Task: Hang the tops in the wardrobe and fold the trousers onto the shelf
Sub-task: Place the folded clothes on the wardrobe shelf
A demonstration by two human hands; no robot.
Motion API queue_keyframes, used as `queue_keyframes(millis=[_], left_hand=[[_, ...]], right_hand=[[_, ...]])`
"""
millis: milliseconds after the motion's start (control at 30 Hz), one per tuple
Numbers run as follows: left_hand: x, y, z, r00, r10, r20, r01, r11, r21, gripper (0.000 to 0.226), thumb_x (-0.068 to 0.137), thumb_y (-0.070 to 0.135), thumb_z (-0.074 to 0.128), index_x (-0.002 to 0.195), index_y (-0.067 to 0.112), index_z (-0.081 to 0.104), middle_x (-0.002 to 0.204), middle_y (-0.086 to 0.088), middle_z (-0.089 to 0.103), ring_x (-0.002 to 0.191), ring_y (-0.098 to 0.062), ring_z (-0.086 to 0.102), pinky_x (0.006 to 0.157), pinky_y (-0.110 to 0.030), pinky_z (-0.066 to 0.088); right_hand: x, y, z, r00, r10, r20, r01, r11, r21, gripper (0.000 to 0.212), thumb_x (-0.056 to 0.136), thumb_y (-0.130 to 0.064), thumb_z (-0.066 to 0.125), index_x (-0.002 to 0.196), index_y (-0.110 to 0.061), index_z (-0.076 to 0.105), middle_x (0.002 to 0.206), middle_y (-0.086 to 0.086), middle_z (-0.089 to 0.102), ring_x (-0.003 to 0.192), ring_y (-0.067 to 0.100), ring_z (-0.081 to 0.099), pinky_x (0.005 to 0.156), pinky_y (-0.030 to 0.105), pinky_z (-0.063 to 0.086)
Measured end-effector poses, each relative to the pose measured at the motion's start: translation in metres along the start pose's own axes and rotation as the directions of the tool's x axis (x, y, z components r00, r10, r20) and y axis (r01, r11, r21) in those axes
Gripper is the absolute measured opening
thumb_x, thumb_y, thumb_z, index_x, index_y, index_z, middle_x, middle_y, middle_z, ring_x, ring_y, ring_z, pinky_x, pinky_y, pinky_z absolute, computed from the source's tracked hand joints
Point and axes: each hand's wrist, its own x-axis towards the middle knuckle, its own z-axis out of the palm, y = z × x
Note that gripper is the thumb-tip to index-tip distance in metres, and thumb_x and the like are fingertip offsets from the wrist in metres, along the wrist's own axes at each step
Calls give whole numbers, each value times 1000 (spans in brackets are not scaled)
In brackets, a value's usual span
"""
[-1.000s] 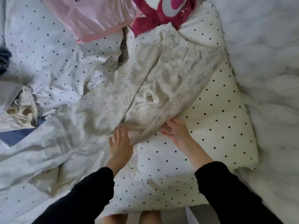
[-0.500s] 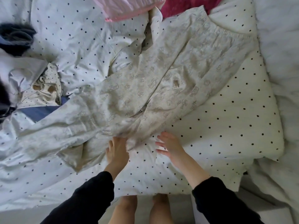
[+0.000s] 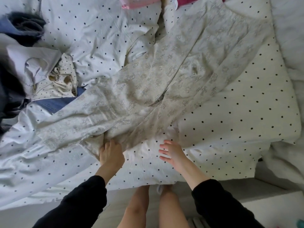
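Cream patterned trousers [image 3: 164, 83] lie spread diagonally across the dotted duvet [image 3: 238, 120], waistband at the upper right and legs running to the lower left. My left hand [image 3: 110, 153] rests flat on the trousers' near edge, its fingertips hidden at a fold of the leg fabric. Just off the cloth, my right hand [image 3: 171, 153] hovers over the duvet with fingers spread and holds nothing.
A heap of other clothes sits at the left: a white shirt [image 3: 32, 60], a dotted top [image 3: 60, 83], blue denim [image 3: 52, 103], dark garments [image 3: 24, 23]. A pink item [image 3: 136, 2] lies at the top. A fluffy white blanket [image 3: 289, 46] fills the right. The bed's edge is by my legs.
Both hands slid toward me along the trousers. The right hand has come off the fabric onto the duvet; the left has reached the leg's near edge. The view has tilted down.
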Motion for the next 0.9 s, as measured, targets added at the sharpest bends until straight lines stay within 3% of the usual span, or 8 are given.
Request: queue_keyframes(millis=[67, 133, 267, 567, 667, 733, 833, 900], left_hand=[[-7, -3, -8, 995, 96, -16, -97, 988, -118, 34, 96, 24, 43, 129, 14, 45, 126, -7, 52, 111, -24, 54, 89, -31, 42], [-16, -9, -23, 983, 155, -94, -170, 969, -178, 30, 98, 25, 42, 125, 11, 43, 104, -9, 63, 92, -26, 62, 73, -31, 43], [-27, -14, -45, 947, 233, -220, -264, 957, -122, 19, 99, 27, 43, 105, 9, 47, 81, -5, 57, 70, -25, 55, 62, -29, 37], [-96, 3, -32, 920, 357, -164, -369, 928, -51, 17, 99, 20, 41, 101, 13, 57, 85, -2, 59, 77, -25, 56, 63, -31, 39], [-125, 14, -27, 902, 412, -127, -430, 879, -205, 14, 98, 19, 41, 91, 10, 50, 81, -4, 53, 81, -28, 55, 63, -31, 38], [-138, 20, -30, 892, 439, -104, -446, 822, -354, 16, 100, 19, 38, 95, 7, 48, 76, -4, 49, 78, -27, 53, 62, -29, 34], [-160, 18, -33, 913, 395, -105, -373, 702, -607, 20, 101, 26, 37, 100, 8, 45, 85, -14, 58, 73, -30, 55, 62, -36, 41], [-168, 8, -33, 936, 345, -66, -274, 599, -752, 24, 99, 32, 40, 104, 10, 49, 97, -13, 63, 83, -30, 61, 67, -40, 49]], right_hand=[[-3, 6, 7, 1000, 17, -7, -17, 1000, 1, 35, 100, -8, 39, 135, -8, 44, 132, 13, 53, 119, 28, 54, 83, 35, 50], [-8, 15, 15, 999, 32, -10, -32, 999, 1, 34, 101, -9, 38, 134, -8, 45, 132, 13, 53, 119, 28, 54, 86, 35, 48], [-21, 27, 20, 999, 32, -13, -33, 999, -9, 33, 101, -13, 39, 132, -9, 47, 131, 11, 55, 118, 26, 55, 87, 35, 47], [-66, 81, -3, 1000, -31, -5, 31, 998, 55, 33, 100, -17, 42, 130, -4, 51, 130, 13, 56, 120, 25, 55, 97, 36, 46], [-82, 105, -15, 999, -43, 21, 41, 995, 93, 34, 102, -14, 37, 132, -1, 47, 133, 18, 53, 123, 28, 51, 105, 38, 41], [-87, 118, -19, 998, -58, 12, 56, 994, 92, 33, 101, -16, 39, 130, -4, 49, 130, 13, 56, 116, 25, 55, 97, 35, 44], [-97, 141, -26, 994, -107, -26, 109, 991, 77, 26, 100, -19, 41, 120, -8, 55, 117, 8, 62, 100, 21, 58, 87, 33, 43], [-103, 151, -29, 986, -160, -40, 163, 985, 57, 23, 99, -15, 39, 111, -9, 58, 101, 4, 63, 92, 20, 56, 81, 32, 43]])
